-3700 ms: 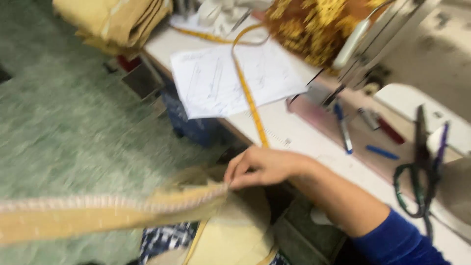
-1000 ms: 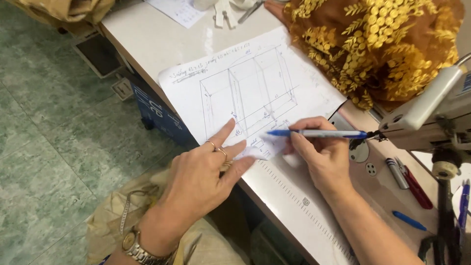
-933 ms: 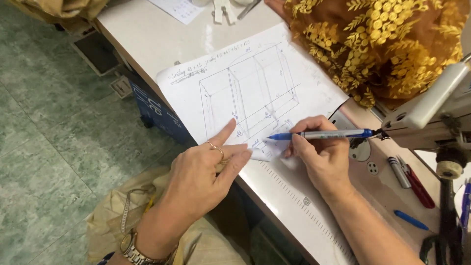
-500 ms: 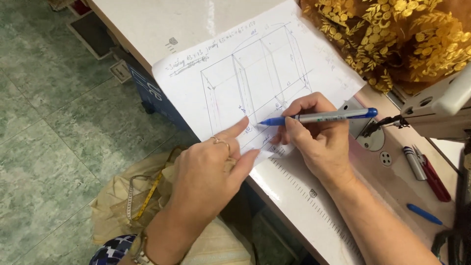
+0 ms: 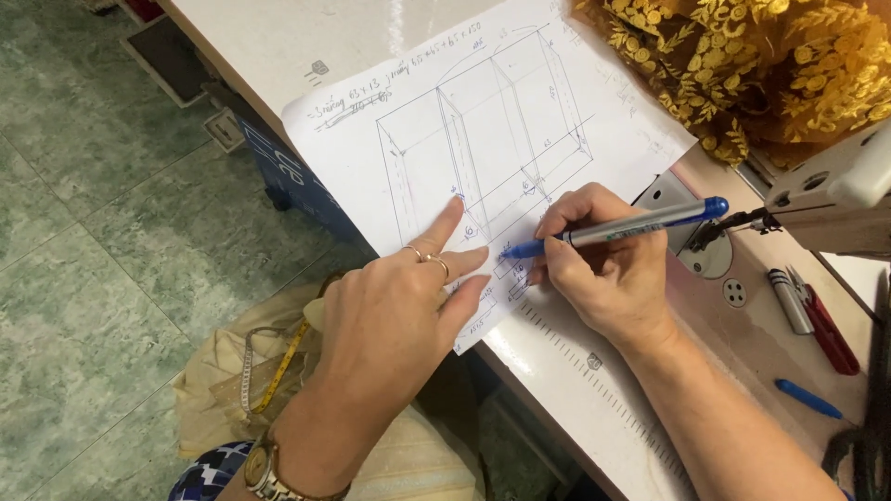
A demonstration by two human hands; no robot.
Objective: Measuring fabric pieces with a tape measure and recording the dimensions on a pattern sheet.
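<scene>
1. The thumb and fingers of my right hand (image 5: 599, 269) are clamped on a blue pen (image 5: 613, 225), its tip pressed to the sheet of paper (image 5: 483, 148) near the sheet's lower corner.
2. My left hand (image 5: 394, 315) lies flat on the same sheet, fingers together and holding nothing, with the index finger stretched out to the box drawing (image 5: 483, 139) and its tip just left of the pen tip. There are rings on two of those fingers, and a wristwatch (image 5: 264, 468) on the wrist.
3. The sheet rests on the white worktable (image 5: 306, 42), its lower corner reaching the table's near edge.
4. Beyond the sheet's far right corner, a gold-patterned brown fabric (image 5: 770, 65) is heaped.
5. Right of the sheet stands a sewing machine (image 5: 840, 199), with red-handled snips (image 5: 817, 320) and a second blue pen (image 5: 807, 399) lying further along.
6. Below the sheet, off the table edge, beige cloth (image 5: 223, 371) with a yellow tape measure (image 5: 283, 366) sits in my lap over the green tiled floor (image 5: 102, 232).
</scene>
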